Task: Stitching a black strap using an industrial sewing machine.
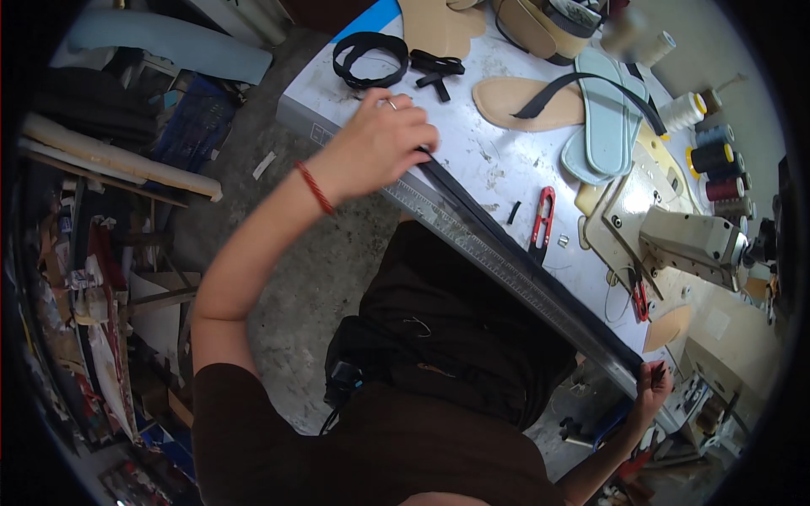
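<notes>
A long black fabric strip (510, 242) is stretched taut along the front edge of the white table (498, 164). Beside it, a ruler scale (472, 236) runs along the same edge. At the strip's far-left end, my left hand (380, 139) is closed with its fingers pinched on it. The other end is in the closed fingers of my right hand (654, 390), at the table's right corner. Just beyond the strip lie red-handled thread snips (544, 219) and a short black scrap (514, 212).
A coiled black band (337, 63) and smaller black strips (437, 74) lie behind my left hand. Tan insoles (498, 101) and pale blue soles (609, 126) lie farther back. A sewing machine (688, 244), more red snips (640, 297) and thread spools (709, 158) are at right.
</notes>
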The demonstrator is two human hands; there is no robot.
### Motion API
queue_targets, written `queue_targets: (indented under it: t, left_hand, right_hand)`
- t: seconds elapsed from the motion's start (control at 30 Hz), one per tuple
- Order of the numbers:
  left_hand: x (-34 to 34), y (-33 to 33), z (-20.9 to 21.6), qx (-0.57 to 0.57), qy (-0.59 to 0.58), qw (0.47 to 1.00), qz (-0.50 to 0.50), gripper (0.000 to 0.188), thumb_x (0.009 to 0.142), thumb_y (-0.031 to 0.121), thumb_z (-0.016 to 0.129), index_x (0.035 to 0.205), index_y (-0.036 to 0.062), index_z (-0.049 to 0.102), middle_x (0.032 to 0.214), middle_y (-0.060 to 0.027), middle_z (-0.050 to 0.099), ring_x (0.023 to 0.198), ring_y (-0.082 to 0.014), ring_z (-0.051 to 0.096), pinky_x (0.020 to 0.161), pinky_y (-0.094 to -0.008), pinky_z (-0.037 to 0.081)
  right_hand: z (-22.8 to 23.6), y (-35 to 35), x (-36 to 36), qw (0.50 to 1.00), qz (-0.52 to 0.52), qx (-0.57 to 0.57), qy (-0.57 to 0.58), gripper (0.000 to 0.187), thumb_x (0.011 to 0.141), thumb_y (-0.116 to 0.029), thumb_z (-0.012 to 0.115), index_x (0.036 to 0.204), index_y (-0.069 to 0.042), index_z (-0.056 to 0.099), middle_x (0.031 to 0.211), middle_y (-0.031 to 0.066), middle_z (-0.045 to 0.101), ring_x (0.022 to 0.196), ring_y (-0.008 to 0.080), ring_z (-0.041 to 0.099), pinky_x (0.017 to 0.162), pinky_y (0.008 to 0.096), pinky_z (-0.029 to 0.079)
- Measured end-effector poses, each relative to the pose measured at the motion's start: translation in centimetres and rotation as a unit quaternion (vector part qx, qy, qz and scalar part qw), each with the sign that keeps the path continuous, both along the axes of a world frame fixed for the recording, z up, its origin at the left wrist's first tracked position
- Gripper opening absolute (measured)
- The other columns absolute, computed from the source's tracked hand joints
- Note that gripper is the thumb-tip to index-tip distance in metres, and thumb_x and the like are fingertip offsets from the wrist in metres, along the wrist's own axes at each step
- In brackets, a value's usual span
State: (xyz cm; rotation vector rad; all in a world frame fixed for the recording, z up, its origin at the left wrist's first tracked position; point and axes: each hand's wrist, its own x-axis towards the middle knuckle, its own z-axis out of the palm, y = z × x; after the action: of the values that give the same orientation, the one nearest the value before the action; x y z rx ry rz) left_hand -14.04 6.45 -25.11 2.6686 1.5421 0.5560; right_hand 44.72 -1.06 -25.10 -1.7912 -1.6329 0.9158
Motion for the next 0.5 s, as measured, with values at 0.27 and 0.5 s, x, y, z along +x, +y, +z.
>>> queue_targets:
  t: [0.27, 0.5]
  left_hand:
    - [4.2, -5.4, -5.4, 0.051, -0.109, 0.988, 0.098, 0.039, 0.080, 0.030, 0.066, 0.114, 0.0103, 0.061, 0.118, -0.0095, 0.056, 0.120, -0.0304, 0.047, 0.107, -0.0470, 0.031]
    - [3.5, -5.4, -4.0, 0.005, -0.045, 0.991, 0.129, 0.066, 0.072, 0.060, 0.065, 0.127, 0.0241, 0.056, 0.138, -0.0037, 0.044, 0.133, -0.0438, 0.027, 0.108, -0.0614, 0.020]
  right_hand:
    - [0.5, -0.5, 0.2, 1.000, -0.013, -0.004, 0.002, 0.022, 0.091, -0.016, 0.061, 0.076, -0.009, 0.047, 0.065, -0.0080, 0.038, 0.059, 0.0013, 0.032, 0.053, 0.0170, 0.023]
    - [2.6, 0.3, -1.8, 0.999, -0.013, -0.033, -0.004, 0.022, 0.088, -0.009, 0.061, 0.073, -0.006, 0.046, 0.065, -0.0066, 0.037, 0.060, 0.0028, 0.031, 0.055, 0.0191, 0.024]
